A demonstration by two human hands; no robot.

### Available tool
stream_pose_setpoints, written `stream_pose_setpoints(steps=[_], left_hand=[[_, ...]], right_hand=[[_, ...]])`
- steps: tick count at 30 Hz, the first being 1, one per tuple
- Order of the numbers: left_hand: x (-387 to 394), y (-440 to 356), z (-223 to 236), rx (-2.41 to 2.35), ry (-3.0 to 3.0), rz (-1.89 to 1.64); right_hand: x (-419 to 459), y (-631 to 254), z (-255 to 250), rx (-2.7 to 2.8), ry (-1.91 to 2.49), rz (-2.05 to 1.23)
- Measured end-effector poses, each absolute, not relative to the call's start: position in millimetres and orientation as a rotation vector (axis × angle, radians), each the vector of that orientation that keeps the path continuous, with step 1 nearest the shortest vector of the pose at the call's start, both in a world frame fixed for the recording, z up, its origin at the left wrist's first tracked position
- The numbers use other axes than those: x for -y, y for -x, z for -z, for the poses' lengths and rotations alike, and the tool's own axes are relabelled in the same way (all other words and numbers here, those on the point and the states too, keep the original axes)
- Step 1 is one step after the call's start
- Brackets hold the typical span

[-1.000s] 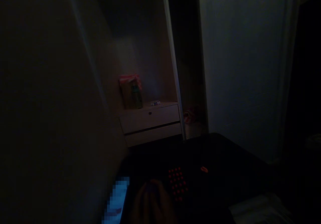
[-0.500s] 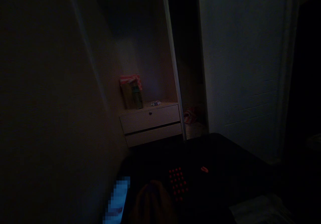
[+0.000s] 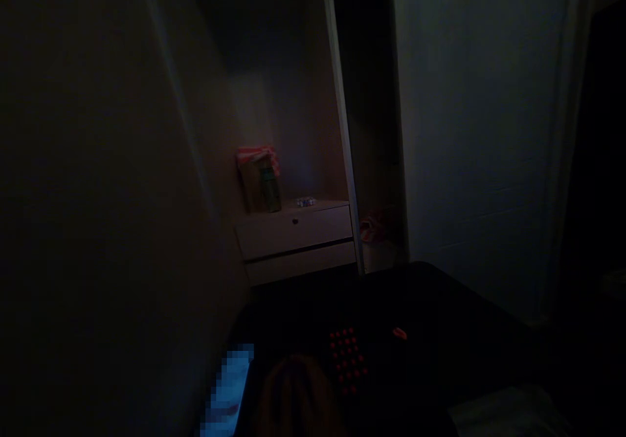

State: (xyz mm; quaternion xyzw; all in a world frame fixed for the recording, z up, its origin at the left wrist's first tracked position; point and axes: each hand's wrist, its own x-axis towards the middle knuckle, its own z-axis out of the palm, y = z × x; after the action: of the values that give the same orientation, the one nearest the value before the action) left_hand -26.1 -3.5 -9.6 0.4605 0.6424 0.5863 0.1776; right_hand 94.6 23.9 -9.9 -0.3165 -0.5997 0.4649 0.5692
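Neither of my hands can be made out in the dark. At the bottom middle is a dim brown-orange rounded shape (image 3: 296, 394) with streaks running down it; I cannot tell what it is. To its left glows a blue, pixelated screen (image 3: 227, 391), tilted. A block of red dots (image 3: 347, 361) in rows shows on the dark surface to its right. Farther right lies a small red thing (image 3: 400, 333), too dim to name.
Ahead stands a cabinet with two drawers (image 3: 298, 235). On its top are a greenish bottle (image 3: 270, 190), a red-and-white striped cloth (image 3: 257, 155) and a small patterned item (image 3: 306, 201). A pale panel (image 3: 479, 137) rises at right; pale fabric (image 3: 508, 411) lies bottom right.
The view has shifted slightly, so the cabinet and the pale panel sit a little farther right. Nothing else has visibly moved.
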Motion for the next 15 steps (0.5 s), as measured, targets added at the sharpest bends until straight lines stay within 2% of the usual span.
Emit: stream_pose_setpoints(steps=[5, 10, 15], left_hand=[[1, 25, 15, -1.806, -1.340, -1.639], [1, 25, 17, -1.823, -1.329, -1.791], [0, 34, 18, -1.701, -1.289, -1.650]], right_hand=[[-10, -101, -11, 1.356, 0.840, -1.029], [-4, -104, -24, 1.339, 0.855, -1.038], [-2, -106, -21, 1.368, 0.829, -1.056]])
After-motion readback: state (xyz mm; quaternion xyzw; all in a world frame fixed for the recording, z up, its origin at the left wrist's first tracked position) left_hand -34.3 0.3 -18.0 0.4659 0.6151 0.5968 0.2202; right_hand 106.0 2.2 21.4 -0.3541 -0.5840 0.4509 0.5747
